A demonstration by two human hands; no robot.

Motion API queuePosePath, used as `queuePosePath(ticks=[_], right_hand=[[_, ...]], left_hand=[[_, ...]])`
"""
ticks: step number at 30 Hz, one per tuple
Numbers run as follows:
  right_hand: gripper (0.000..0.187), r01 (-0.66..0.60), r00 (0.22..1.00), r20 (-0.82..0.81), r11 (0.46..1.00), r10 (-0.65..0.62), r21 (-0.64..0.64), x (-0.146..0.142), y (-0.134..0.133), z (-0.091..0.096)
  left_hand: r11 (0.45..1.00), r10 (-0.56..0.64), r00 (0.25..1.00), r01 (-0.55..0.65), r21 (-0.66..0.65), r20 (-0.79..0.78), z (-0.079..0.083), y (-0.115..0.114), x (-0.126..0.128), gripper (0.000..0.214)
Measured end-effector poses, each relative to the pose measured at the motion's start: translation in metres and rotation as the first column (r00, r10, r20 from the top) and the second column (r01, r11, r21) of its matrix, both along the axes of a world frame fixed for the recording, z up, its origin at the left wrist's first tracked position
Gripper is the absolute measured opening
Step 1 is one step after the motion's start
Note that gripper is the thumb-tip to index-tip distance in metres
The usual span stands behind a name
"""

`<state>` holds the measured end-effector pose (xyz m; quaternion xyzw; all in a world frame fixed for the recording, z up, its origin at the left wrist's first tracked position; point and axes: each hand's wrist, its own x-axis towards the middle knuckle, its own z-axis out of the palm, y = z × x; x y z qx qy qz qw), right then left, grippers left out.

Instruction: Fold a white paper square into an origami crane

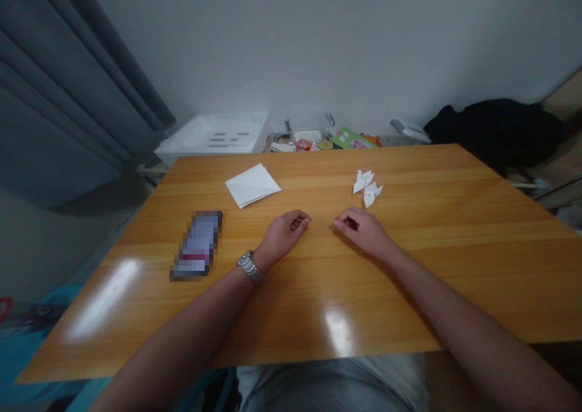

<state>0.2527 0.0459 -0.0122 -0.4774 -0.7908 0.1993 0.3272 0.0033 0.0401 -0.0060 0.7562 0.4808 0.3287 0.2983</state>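
Observation:
Both forearms rest on a wooden table (454, 266). My left hand (282, 233), with a metal watch (250, 267) on its wrist, lies in a loose fist with nothing in it. My right hand (361, 230) lies a short way to its right, fingers curled under, also holding nothing. Two small folded white paper figures (367, 187) sit just beyond my right hand. A small stack of white square paper (252, 185) lies beyond my left hand. A phone (198, 245) lies flat to the left of my left hand.
Beyond the table's far edge stand a white plastic bin (213, 134), assorted small packages (327, 140) and a black bag (495, 130). A grey curtain (63, 85) hangs on the left. A wooden piece of furniture (564, 151) is at the right.

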Motion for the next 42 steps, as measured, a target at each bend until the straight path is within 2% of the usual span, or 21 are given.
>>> queuePosePath(ticks=[5, 13, 25, 29, 33, 38, 42], right_hand=[[0.026, -0.038, 0.999, -0.002, 0.997, 0.038, -0.061, -0.004, 0.001, -0.008], [0.024, -0.112, 0.991, 0.075, 0.993, 0.115, -0.045, -0.005, -0.001, -0.005], [0.021, -0.123, 0.990, 0.071, 0.991, 0.126, -0.048, -0.004, 0.000, -0.007], [0.021, -0.128, 0.989, 0.067, 0.991, 0.131, -0.044, -0.005, -0.001, -0.005], [0.022, -0.124, 0.990, 0.065, 0.991, 0.128, -0.053, -0.005, -0.002, -0.005], [0.023, -0.123, 0.990, 0.058, 0.991, 0.126, -0.055, -0.005, -0.001, -0.007], [0.024, -0.133, 0.990, 0.045, 0.989, 0.136, -0.064, -0.004, -0.001, -0.007]], left_hand=[[1.000, -0.020, 0.999, 0.020, 0.015, -0.047, 0.000, 0.000, 0.000, 0.023], [1.000, -0.024, 0.995, 0.025, 0.008, -0.094, 0.003, -0.001, 0.003, 0.022], [1.000, 0.018, 1.000, -0.018, 0.017, 0.016, 0.003, 0.006, -0.005, 0.023], [0.989, 0.087, 0.994, -0.078, 0.125, -0.069, 0.008, 0.012, -0.013, 0.022], [0.949, 0.185, 0.975, -0.144, 0.279, -0.125, 0.014, 0.017, -0.026, 0.021], [0.865, 0.395, 0.888, -0.272, 0.422, -0.236, 0.019, 0.025, -0.046, 0.022], [0.831, 0.457, 0.844, -0.293, 0.473, -0.280, 0.015, 0.031, -0.058, 0.027]])
